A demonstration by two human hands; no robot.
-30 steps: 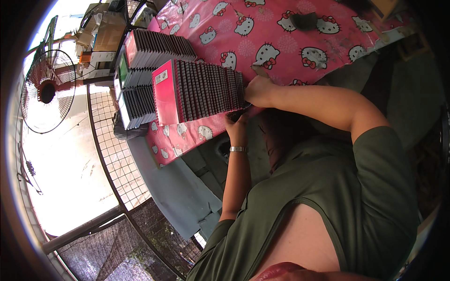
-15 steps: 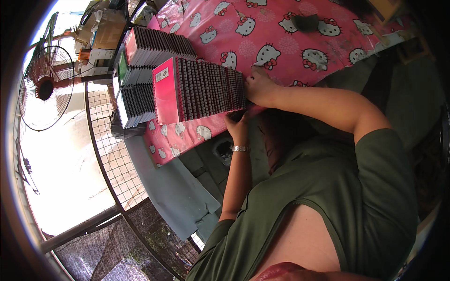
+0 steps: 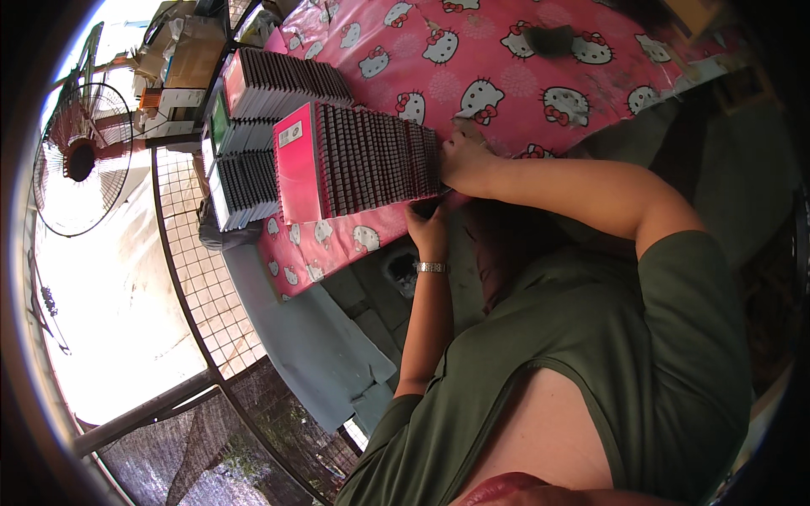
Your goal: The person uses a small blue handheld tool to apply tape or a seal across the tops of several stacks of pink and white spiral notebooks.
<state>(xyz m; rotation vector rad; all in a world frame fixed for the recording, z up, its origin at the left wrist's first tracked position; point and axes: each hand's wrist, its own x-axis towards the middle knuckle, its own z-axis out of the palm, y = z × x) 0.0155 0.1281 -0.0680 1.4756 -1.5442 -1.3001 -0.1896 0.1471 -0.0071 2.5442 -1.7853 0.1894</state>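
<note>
Pink notebook stack (image 3: 380,160), spiral-bound, sat on the pink patterned table cover (image 3: 485,59), nr the cover's edge. R hand (image 3: 468,162) was at the stack's R end, fingers bent & partly hidden; L hand (image 3: 429,224) was just below the same end, fingertips out of sight. Couldn't tell if either was clamped on anything. Metal-band watch (image 3: 432,267) was on L wrist, below stack. Red-covered stack (image 3: 291,84) & dark-spiral stack (image 3: 246,187) stood close by, left of pink stack. Fan (image 3: 82,158) was well apart, far left of pink stack.
</note>
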